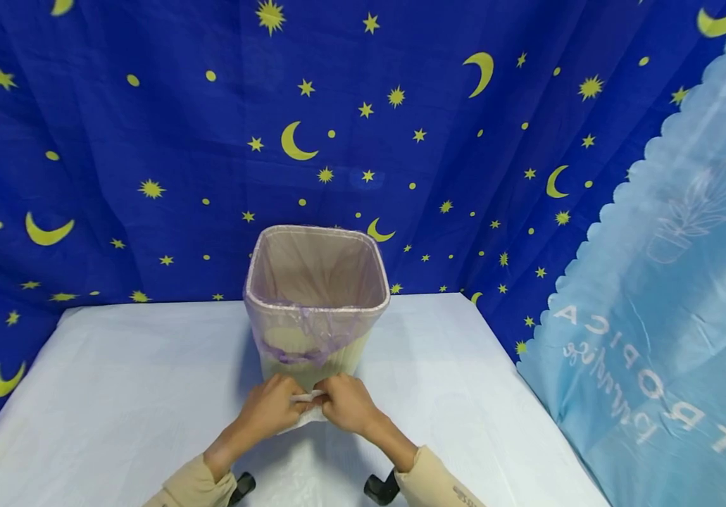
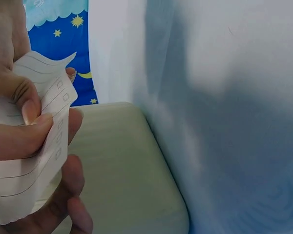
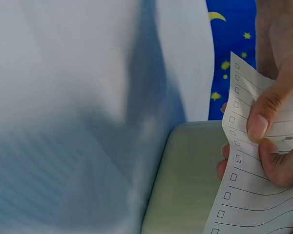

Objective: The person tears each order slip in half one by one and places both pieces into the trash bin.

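Note:
My left hand (image 1: 274,405) and right hand (image 1: 348,403) meet over the front of the table, close before a waste bin (image 1: 280,362). Both pinch one sheet of white checklist paper (image 1: 308,417), thumbs on top and fingers beneath. In the right wrist view the paper (image 3: 234,195) shows ruled lines and a column of small printed boxes. The thumb tips sit side by side near its middle, and the sheet bends between them. A thin purple bag (image 1: 312,317) lines the pale bin and hangs over its rim.
White cloth covers the table (image 1: 464,394). Behind it hangs a blue curtain (image 1: 363,141) with yellow moons and stars. A light blue curtain (image 1: 686,282) with mirrored lettering hangs at the right. Dark wrist mounts (image 1: 383,487) show by the sleeves.

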Demonstrator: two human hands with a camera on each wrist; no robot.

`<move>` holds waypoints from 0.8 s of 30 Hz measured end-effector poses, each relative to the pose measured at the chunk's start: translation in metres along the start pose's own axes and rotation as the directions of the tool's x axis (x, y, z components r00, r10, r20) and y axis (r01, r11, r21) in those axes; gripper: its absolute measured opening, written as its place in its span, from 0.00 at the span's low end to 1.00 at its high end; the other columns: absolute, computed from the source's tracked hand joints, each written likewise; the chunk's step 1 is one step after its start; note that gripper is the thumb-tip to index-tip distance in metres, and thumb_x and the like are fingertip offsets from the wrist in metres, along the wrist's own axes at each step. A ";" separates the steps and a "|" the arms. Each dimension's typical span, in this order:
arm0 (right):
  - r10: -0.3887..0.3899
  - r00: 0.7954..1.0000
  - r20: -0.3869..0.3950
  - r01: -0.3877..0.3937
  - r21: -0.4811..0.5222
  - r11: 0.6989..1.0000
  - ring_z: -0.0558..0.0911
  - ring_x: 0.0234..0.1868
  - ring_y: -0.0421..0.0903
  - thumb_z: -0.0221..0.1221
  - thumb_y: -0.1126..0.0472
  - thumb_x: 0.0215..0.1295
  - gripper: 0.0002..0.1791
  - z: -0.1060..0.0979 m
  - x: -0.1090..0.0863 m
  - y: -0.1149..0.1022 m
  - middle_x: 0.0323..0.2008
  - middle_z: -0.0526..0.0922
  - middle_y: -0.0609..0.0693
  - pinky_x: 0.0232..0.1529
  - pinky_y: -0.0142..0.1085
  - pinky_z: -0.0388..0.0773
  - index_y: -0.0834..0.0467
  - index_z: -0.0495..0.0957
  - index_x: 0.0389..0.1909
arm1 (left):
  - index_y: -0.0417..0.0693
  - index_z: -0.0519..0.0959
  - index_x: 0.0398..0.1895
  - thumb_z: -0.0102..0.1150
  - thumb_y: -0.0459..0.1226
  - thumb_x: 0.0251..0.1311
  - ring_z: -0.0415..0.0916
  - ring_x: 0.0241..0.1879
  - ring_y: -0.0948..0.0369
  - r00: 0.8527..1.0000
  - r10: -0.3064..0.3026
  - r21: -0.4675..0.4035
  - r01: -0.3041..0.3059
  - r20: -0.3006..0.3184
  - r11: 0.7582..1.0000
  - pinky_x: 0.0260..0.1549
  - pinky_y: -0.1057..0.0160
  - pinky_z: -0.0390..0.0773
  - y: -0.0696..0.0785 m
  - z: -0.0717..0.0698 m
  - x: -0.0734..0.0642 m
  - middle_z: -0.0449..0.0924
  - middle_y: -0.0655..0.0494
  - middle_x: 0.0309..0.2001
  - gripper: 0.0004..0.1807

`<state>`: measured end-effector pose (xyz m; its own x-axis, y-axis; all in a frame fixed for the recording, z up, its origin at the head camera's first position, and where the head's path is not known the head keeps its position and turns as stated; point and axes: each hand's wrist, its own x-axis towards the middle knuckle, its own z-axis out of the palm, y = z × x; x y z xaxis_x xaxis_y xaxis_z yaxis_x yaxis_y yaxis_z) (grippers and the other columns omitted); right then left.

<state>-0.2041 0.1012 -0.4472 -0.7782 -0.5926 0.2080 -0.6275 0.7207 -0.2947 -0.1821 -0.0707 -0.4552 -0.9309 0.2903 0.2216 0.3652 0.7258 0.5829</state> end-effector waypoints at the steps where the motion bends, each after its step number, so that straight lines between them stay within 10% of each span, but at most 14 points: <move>1: 0.011 1.000 -0.004 -0.011 0.028 1.000 0.62 0.19 0.32 0.62 0.67 0.49 0.08 0.001 0.001 0.001 0.14 0.74 0.38 0.20 0.24 0.61 0.51 0.81 0.18 | 0.56 0.77 0.10 0.71 0.40 0.51 0.56 0.15 0.69 1.000 0.002 0.006 -0.002 -0.004 1.000 0.13 0.68 0.59 0.000 0.000 0.000 0.61 0.66 0.13 0.16; 5: 0.049 0.999 0.020 -0.052 0.230 0.972 0.57 0.16 0.31 0.61 0.70 0.50 0.08 0.005 0.003 0.008 0.12 0.65 0.38 0.19 0.23 0.55 0.59 0.79 0.16 | 0.54 0.84 0.15 0.72 0.40 0.50 0.54 0.13 0.70 1.000 0.022 0.022 -0.022 -0.020 1.000 0.13 0.69 0.59 0.001 0.002 0.000 0.70 0.66 0.14 0.10; 12: 0.148 0.986 0.075 -0.164 0.569 0.806 0.54 0.13 0.28 0.59 0.71 0.51 0.13 0.014 0.002 0.020 0.10 0.59 0.36 0.16 0.24 0.53 0.66 0.70 0.11 | 0.56 0.89 0.27 0.71 0.40 0.51 0.58 0.14 0.72 0.999 0.053 0.048 -0.053 -0.009 0.997 0.14 0.68 0.64 0.003 0.002 -0.002 0.79 0.67 0.18 0.01; 18: 0.029 0.995 0.098 -0.073 0.485 0.871 0.51 0.14 0.28 0.57 0.71 0.55 0.16 0.017 0.000 0.022 0.11 0.55 0.38 0.18 0.23 0.51 0.58 0.67 0.12 | 0.53 0.83 0.25 0.75 0.43 0.45 0.75 0.25 0.60 0.997 -0.039 0.099 0.032 0.072 0.995 0.21 0.56 0.72 0.003 0.000 -0.005 0.78 0.61 0.23 0.10; 24: -0.014 0.988 0.152 -0.029 0.283 0.959 0.57 0.16 0.29 0.60 0.67 0.60 0.06 0.006 -0.002 0.012 0.14 0.64 0.37 0.18 0.22 0.56 0.56 0.81 0.26 | 0.52 0.78 0.19 0.75 0.43 0.46 0.68 0.22 0.63 0.991 -0.102 0.089 0.094 0.087 0.992 0.18 0.61 0.65 0.001 0.000 -0.005 0.72 0.63 0.20 0.13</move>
<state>-0.2106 0.1089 -0.4569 -0.7563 -0.6507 0.0682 -0.5718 0.6066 -0.5524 -0.1769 -0.0717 -0.4556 -0.9589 0.2680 0.0928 0.2756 0.8028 0.5288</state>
